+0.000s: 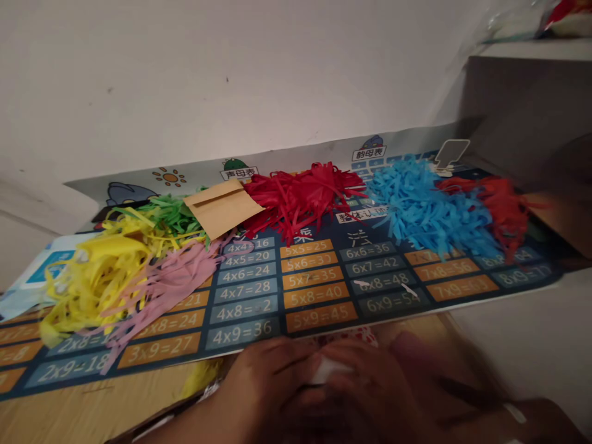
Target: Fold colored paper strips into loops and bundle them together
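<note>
At the bottom middle, in front of the mat's near edge, my left hand (268, 382) and my right hand (370, 385) meet. Both have their fingers curled in on a small white piece (328, 370) that looks like paper; blur hides its exact kind. Just beyond the fingers lies a multiplication-table mat (305, 317). Shredded paper strips rest on it in heaps: yellow (104, 265), pink (171, 277), green (171, 213), red (305, 194) and blue (425, 206). A brown paper envelope (224, 208) lies between the green and red heaps.
A darker red heap (502, 209) sits at the mat's right end, near a box-like piece of furniture (527, 117). A blue and white packet (41, 271) lies at the left. The wall (231, 80) rises behind. Two white scraps lie on the mat.
</note>
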The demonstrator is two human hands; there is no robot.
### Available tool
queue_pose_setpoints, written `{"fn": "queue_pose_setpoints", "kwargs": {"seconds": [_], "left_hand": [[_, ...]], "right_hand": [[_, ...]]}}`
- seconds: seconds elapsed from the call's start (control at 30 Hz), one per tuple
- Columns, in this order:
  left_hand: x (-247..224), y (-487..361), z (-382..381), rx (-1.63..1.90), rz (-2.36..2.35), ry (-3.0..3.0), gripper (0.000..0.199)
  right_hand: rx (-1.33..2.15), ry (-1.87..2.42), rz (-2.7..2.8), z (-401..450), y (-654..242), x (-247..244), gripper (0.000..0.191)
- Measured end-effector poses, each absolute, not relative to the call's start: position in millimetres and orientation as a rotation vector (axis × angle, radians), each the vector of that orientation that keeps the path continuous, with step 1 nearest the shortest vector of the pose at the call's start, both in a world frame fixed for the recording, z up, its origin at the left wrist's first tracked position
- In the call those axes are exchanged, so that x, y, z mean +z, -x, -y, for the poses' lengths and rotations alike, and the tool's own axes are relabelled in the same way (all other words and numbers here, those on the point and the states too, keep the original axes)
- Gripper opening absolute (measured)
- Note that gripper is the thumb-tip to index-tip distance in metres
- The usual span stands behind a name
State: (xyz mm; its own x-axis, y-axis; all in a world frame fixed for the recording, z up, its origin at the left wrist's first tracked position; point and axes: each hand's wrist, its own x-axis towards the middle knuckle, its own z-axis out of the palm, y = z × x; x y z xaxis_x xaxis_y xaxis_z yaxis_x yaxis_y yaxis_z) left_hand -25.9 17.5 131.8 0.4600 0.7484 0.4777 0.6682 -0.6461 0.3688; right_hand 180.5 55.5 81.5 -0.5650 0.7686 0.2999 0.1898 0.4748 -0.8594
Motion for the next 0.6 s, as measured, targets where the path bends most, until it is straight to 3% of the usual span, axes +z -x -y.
{"fn": "queue_pose_setpoints", "kwargs": {"seconds": [0.37, 0.6], "left_hand": [[137.8, 20.8, -13.9, 0.775, -1.369, -2.203, 0.015], [130.8, 17.2, -12.1, 0.759, -1.408, -2.390, 0.028]], "right_hand": [[1.066, 0.885, 1.893, -49.7, -177.6, 98.4, 0.009], [1.072, 0.919, 1.921, -51.6, -183.4, 87.8, 0.011]]}}
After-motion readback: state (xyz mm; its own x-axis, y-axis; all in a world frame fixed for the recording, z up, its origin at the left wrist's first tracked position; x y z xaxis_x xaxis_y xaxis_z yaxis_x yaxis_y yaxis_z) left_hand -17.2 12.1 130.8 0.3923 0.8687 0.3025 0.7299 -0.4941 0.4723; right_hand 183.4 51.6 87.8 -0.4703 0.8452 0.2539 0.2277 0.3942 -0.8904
